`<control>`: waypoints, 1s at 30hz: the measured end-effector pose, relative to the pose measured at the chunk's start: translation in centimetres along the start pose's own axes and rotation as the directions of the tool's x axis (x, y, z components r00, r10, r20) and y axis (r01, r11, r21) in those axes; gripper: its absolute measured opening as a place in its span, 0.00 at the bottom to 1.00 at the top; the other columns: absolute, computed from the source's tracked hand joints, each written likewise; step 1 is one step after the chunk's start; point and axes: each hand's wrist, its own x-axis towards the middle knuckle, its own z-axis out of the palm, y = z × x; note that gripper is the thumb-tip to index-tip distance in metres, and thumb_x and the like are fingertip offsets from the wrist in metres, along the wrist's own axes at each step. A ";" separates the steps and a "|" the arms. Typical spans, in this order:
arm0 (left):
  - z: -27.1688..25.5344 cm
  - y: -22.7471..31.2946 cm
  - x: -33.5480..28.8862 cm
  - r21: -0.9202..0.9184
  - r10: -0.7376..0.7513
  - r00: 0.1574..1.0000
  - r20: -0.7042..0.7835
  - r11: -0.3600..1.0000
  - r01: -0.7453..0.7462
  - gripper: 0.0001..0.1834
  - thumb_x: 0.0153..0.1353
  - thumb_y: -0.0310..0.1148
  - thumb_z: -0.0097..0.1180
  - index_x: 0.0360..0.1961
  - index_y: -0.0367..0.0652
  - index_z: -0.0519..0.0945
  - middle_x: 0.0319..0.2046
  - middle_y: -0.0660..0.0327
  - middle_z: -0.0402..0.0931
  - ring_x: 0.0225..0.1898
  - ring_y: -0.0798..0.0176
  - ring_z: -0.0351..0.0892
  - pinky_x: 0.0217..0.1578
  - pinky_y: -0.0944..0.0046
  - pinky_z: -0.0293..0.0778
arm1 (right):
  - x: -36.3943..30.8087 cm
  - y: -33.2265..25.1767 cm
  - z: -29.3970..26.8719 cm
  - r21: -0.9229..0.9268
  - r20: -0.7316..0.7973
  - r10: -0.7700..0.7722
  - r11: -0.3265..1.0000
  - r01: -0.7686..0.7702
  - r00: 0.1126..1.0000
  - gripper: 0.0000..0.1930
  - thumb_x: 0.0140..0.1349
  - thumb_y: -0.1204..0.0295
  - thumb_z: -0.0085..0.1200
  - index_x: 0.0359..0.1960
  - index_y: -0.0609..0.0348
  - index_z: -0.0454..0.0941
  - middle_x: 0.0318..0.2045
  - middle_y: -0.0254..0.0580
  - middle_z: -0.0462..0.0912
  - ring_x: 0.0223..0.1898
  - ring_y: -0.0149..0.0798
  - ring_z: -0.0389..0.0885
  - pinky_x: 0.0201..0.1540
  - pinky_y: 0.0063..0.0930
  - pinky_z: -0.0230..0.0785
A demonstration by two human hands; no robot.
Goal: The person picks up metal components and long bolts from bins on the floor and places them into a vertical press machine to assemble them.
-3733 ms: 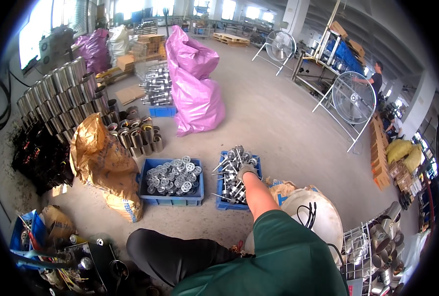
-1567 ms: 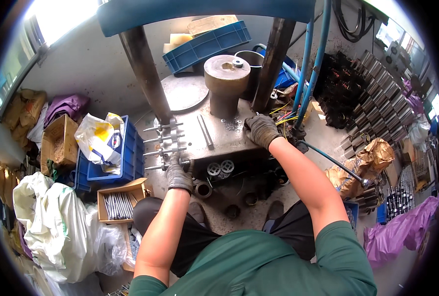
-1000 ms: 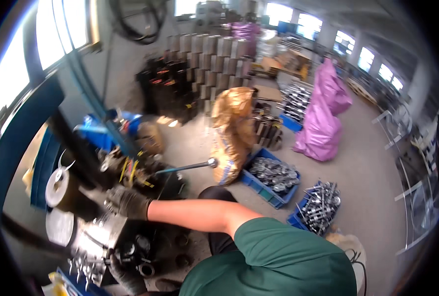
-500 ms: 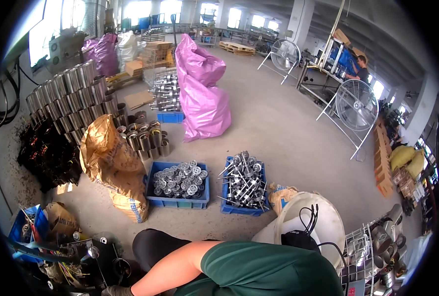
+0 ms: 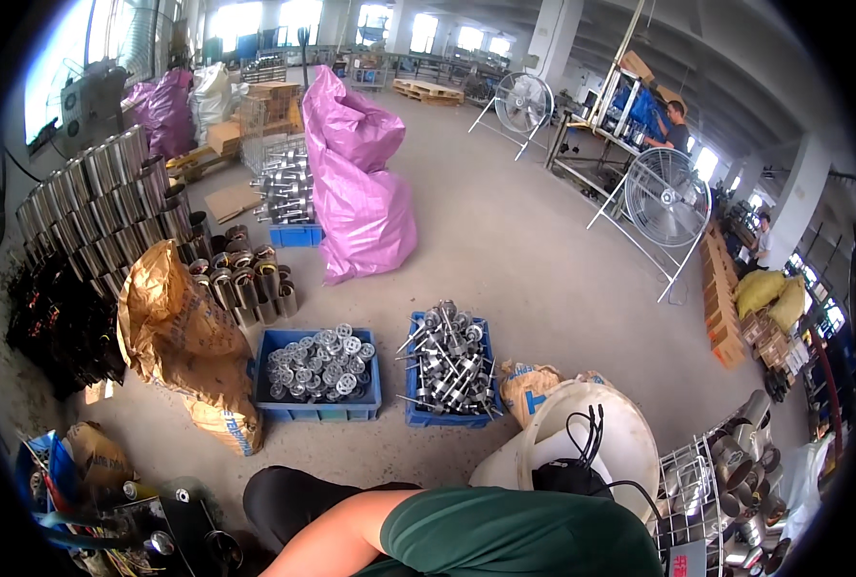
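My bare forearm [image 5: 346,534] and dark green sleeve [image 5: 515,529] cross the lower edge; it appears to be my right arm. Its hand lies beyond the lower edge, and my left hand is out of sight too. A black-clad knee [image 5: 289,500] shows beyond the forearm. Nearest the arm's lower end is a dark machine or bench [image 5: 183,534] with wires and round metal parts. Past the knee stand a blue crate [image 5: 317,413] of round silver metal discs [image 5: 322,365] and a second blue crate [image 5: 447,419] heaped with shafted metal rotors [image 5: 452,361].
A brown paper sack [image 5: 183,337] stands left of the crates, near stacked metal cylinders [image 5: 91,212]. A tall pink sack [image 5: 361,192] rises behind. At right are a white barrel [image 5: 505,462], a wire basket [image 5: 688,490], and floor fans [image 5: 668,197]. A person [image 5: 676,130] works far right.
The surroundings have shifted left in view as my head turned slightly right. My dark-gloved hand, partly visible at the lower edge before, has dropped out of view.
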 end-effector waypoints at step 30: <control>-3.0 -0.9 1.4 -0.234 -0.050 0.999 0.002 0.971 0.049 0.07 0.66 0.34 0.56 0.42 0.47 0.82 0.38 0.61 0.82 0.40 0.60 0.81 0.39 0.58 0.77 | 0.7 -6.3 -9.5 0.370 0.355 0.724 0.472 -0.800 0.592 0.13 0.52 0.61 0.71 0.36 0.54 0.88 0.35 0.44 0.89 0.37 0.45 0.88 0.42 0.42 0.82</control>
